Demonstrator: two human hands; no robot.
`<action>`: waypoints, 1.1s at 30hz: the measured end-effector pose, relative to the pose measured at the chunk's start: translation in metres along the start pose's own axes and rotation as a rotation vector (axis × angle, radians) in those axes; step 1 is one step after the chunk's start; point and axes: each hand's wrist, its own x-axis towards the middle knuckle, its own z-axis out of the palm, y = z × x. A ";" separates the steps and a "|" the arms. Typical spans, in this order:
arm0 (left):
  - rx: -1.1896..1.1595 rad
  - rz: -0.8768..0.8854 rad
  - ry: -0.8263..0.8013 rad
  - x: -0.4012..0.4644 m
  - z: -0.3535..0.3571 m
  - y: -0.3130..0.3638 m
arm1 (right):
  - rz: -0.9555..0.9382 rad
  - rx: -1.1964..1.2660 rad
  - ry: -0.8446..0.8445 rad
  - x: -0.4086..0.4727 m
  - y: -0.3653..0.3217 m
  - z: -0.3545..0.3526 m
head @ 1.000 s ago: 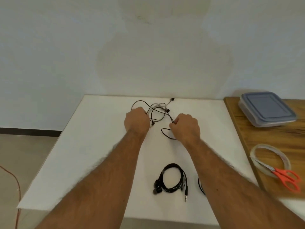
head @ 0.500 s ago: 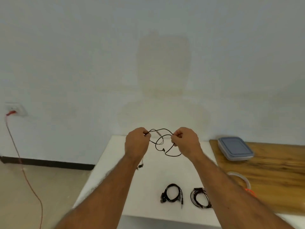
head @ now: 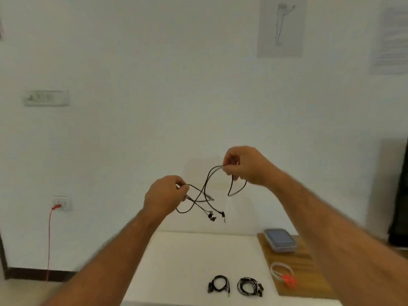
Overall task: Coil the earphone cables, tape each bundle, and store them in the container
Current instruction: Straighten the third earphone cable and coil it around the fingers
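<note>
While both hands are raised above the table (head: 189,250), the left hand (head: 163,195) pinches one part of the loose cable (head: 204,191) and the right hand (head: 247,164) pinches another, higher. Cable: thin, limp, light; loops cross between the hands, earbuds (head: 211,216) and plug (head: 223,216) dangling. Likely to tangle; best held near the plug and wound evenly. Two coils (head: 218,286) (head: 249,287) lie on the table. Container (head: 280,239), lidded, tape (head: 281,269) and scissors (head: 289,280) sit on the board (head: 309,283).

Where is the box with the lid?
In the head view the box sits on the wooden board at the right of the white table, lid on, behind the tape roll and scissors.
</note>
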 end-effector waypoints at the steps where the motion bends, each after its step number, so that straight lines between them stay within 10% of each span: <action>1: 0.033 0.015 -0.038 -0.012 -0.014 0.003 | -0.030 -0.044 -0.012 -0.004 -0.018 -0.015; 9: 0.087 0.152 -0.190 -0.063 -0.083 0.040 | -0.130 -0.389 0.023 -0.020 -0.115 -0.108; 19: -0.245 0.031 -0.250 -0.079 -0.083 0.053 | -0.136 -0.181 0.079 -0.047 -0.137 -0.167; 33: 0.434 0.210 -0.198 -0.075 -0.104 0.127 | -0.276 -0.244 0.171 -0.054 -0.141 -0.140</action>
